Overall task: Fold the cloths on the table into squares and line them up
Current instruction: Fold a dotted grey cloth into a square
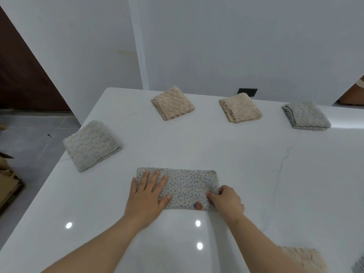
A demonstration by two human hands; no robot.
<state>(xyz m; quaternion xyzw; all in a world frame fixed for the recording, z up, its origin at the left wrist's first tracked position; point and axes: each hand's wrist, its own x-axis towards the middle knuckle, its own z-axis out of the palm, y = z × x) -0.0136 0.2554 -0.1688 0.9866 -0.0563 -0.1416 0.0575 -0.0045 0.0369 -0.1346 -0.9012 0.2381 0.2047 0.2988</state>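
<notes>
- Head view: dotted cloth (189, 184) lies half-folded at the worktop's (197, 146) near middle; left hand (146, 196) flat on it, grip apart; right hand (226, 200) grip clamped on its right edge
- Risk: if the left hand slips, the fold could skew

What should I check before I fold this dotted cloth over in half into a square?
1. Left hand lies flat on the dotted cloth, pinning its left half: ok.
2. Right hand pinches the cloth's right edge: ok.
3. Cloth lies as a smooth rectangle: ok.
4. Hidden layers' edges aligned: cannot tell.
5. Table bare right around the cloth: ok.
6. Folded cloths in one line: not ok; the pale cloth sits nearer than the left beige cloth, right beige cloth and grey cloth.
</notes>
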